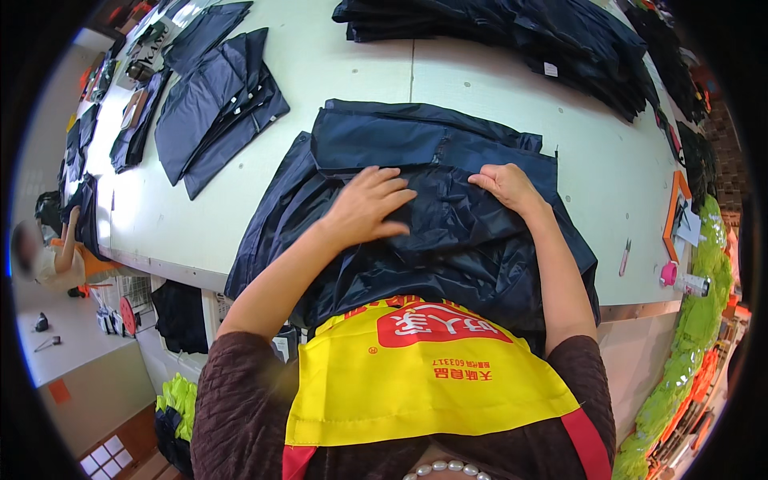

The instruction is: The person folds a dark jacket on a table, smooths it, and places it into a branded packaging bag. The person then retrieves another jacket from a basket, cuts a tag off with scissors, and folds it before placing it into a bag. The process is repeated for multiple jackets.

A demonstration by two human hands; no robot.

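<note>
A shiny dark navy garment (456, 232) lies spread on the table in front of me, its lower part wrinkled and reaching to my yellow apron. Across its far side runs a smoother folded band (376, 144). My left hand (368, 208) rests on the left of the middle with its fingers spread, holding nothing. On the right, my right hand (508, 188) is closed, thumb and fingers pinching the cloth just below the band. The bit of cloth between those fingers is mostly hidden.
Folded navy garments (220, 108) lie at the far left, and a thick pile (512, 36) stands at the far right. Near the right edge are a small pink-handled tool (625, 258), an orange frame (677, 216) and a pink tape roll (669, 274). Another person (60, 260) works at the left.
</note>
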